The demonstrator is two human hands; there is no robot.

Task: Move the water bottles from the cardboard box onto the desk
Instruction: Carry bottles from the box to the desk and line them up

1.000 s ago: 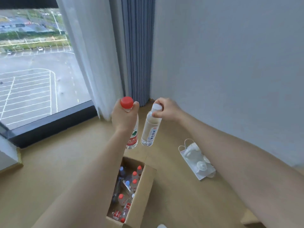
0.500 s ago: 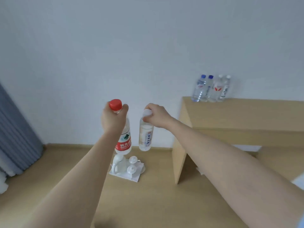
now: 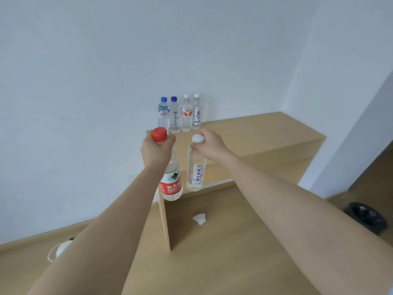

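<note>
Against the white wall, four clear plastic water bottles [image 3: 179,114] already stand in a row on your pale wooden counter [image 3: 251,133]: two blue-capped, two white-capped. Your left hand [image 3: 156,149] grips a red-capped, red-labelled clear bottle [image 3: 170,179] by the neck; your right hand [image 3: 209,145] grips a slim white-capped clear bottle [image 3: 195,171]. Both hang short of the counter, not yet set down. Box not visible, so remaining count unknown.

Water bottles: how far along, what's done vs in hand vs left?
Done: four bottles stand in a row on the desk against the wall. In hand: the left hand holds the red-capped bottle and the right hand holds the white-capped bottle, both by the neck, short of the desk top. Left: set both down. The box is out of view, so the remaining count is unknown.
</note>
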